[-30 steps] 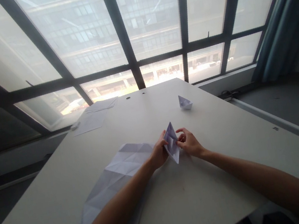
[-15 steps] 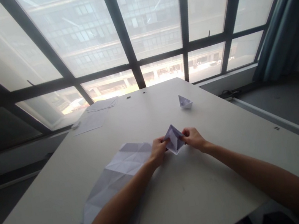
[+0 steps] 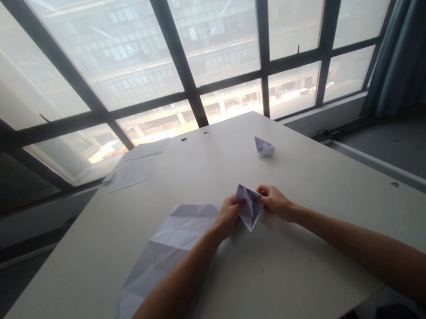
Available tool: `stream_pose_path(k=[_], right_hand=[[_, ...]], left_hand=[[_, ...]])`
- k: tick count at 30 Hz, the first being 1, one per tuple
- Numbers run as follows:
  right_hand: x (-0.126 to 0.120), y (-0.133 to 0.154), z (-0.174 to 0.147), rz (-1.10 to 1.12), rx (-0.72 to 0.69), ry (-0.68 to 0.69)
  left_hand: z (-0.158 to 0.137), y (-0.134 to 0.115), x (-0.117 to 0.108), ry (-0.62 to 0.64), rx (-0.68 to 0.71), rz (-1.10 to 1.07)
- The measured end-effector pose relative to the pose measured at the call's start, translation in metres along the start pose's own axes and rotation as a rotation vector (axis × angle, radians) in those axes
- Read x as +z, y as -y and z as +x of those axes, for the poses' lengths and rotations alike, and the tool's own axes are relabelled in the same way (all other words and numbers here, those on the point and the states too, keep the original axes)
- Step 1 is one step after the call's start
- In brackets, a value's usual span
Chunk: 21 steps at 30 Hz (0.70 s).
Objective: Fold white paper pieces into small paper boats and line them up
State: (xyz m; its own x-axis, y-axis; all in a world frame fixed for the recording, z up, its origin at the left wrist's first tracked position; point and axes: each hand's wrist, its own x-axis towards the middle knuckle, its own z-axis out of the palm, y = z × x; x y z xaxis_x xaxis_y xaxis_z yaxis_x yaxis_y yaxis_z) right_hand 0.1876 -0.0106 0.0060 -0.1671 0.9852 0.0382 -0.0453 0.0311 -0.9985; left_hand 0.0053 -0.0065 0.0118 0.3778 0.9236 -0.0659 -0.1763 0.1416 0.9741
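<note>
Between my two hands is a small folded paper (image 3: 249,212), diamond-shaped, with its pocket partly spread and a crease down the middle. My left hand (image 3: 230,215) pinches its left side, the thumb over the front. On its right side my right hand (image 3: 275,200) grips the edge, thumb on the near face. The fingers behind the paper are hidden. A creased white sheet (image 3: 169,238) lies flat on the table beside my left forearm, which covers part of it. Farther off, to the right, stands a small folded paper boat (image 3: 264,147).
Several flat white sheets (image 3: 128,173) lie at the far left of the white table (image 3: 319,272), with a small white object (image 3: 107,179) near them. A dark round spot (image 3: 184,140) is by the far edge. Large windows and a blue curtain (image 3: 396,55) stand beyond.
The folded paper has tilted and shifted slightly toward me and to the left. Its lower tip now points lower. Both hands still hold its sides, and my left thumb reaches farther over the front.
</note>
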Motion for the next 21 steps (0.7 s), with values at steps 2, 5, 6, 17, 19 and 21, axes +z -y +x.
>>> stream_pose_path(k=[2, 5, 6, 17, 19, 21], right_hand=[[0.002, -0.003, 0.001, 0.105, 0.046, 0.006], [0.002, -0.002, 0.002, 0.228, 0.091, 0.061], [0.002, 0.0, 0.002, 0.251, 0.104, 0.078], [-0.005, -0.002, 0.006, 0.295, 0.135, 0.137], [-0.005, 0.001, 0.005, 0.224, 0.124, 0.127], [-0.006, 0.008, 0.002, 0.111, 0.097, 0.109]], left_hand=[[0.001, 0.001, 0.0, -0.018, 0.003, 0.008], [0.004, 0.003, 0.001, -0.064, -0.013, 0.03], [0.004, 0.003, 0.002, -0.075, -0.02, 0.031], [0.002, 0.0, 0.004, -0.059, 0.072, 0.121], [0.002, 0.001, 0.003, -0.069, 0.09, 0.137], [0.002, 0.001, 0.004, -0.083, 0.107, 0.156]])
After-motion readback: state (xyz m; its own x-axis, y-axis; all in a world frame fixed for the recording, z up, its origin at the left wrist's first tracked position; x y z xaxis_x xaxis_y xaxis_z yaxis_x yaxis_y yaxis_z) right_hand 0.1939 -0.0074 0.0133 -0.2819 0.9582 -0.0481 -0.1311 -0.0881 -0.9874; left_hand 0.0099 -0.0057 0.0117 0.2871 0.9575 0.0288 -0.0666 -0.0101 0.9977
